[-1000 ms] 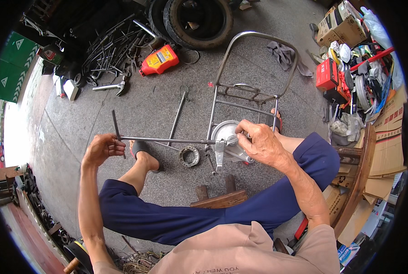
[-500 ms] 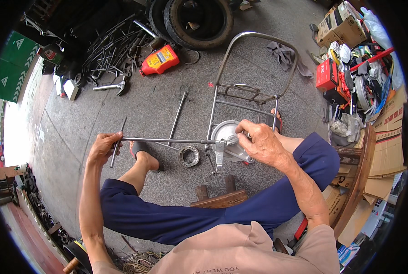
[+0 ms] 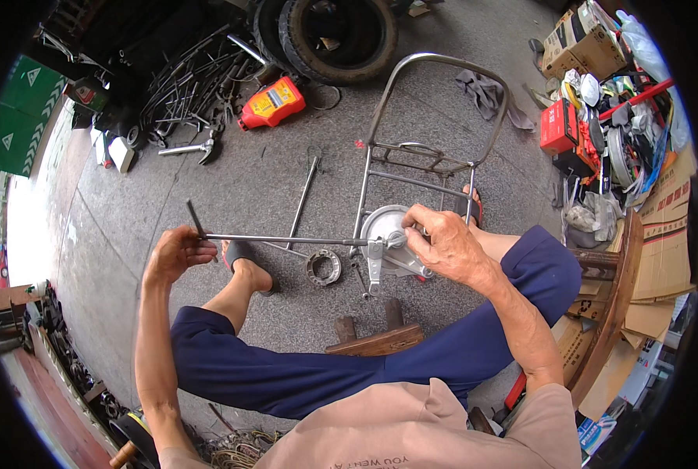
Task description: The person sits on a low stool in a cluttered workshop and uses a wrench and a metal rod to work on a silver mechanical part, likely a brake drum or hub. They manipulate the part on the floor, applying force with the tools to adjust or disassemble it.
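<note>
My left hand is at the crossbar end of a long T-handle socket wrench, its fingers loosely bent around the bar. The wrench lies level, its far end at the lever arm of a round silver brake hub. Fingers and thumb of my right hand curl closed at the hub's centre, hiding part of it. Behind the hub stands a bent tubular metal frame. Below the wrench lie a round metal ring part and a small spanner.
Another T-shaped bar lies on the floor. Ahead are a hammer, a red-and-yellow bottle and tyres. A low wooden stool stands between my legs. Cardboard boxes and mixed parts crowd the right.
The T-handle's crossbar has turned and now slants the other way. My left hand has shifted around it, fingers less tightly bent. My right hand and the hub look the same.
</note>
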The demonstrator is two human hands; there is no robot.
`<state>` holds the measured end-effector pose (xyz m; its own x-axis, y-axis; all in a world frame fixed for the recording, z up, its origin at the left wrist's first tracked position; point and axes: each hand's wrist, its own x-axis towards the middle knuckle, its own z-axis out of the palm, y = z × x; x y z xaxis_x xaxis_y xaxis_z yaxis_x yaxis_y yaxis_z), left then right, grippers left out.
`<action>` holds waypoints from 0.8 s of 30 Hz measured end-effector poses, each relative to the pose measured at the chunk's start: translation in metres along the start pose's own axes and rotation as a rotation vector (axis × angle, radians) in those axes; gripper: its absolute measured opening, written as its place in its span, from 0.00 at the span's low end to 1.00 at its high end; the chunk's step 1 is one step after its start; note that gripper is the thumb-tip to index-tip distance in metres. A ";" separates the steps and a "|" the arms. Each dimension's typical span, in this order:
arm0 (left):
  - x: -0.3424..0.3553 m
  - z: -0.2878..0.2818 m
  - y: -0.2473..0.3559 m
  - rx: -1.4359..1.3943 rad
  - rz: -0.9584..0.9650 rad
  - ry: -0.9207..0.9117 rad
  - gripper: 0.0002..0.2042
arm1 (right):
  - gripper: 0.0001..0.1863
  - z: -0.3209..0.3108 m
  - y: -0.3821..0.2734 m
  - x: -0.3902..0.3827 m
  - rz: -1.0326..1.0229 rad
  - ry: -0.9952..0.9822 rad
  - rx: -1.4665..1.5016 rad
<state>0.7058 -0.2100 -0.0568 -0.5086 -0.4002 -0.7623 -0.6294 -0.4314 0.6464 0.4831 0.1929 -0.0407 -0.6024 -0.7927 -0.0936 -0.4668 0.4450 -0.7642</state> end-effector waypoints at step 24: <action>-0.003 0.016 0.001 0.184 0.063 0.114 0.14 | 0.07 0.001 0.003 0.000 -0.011 -0.002 -0.032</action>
<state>0.6971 -0.1963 -0.0547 -0.4867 -0.5150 -0.7056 -0.7007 -0.2521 0.6674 0.4824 0.1943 -0.0433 -0.5964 -0.7980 -0.0867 -0.4937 0.4498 -0.7442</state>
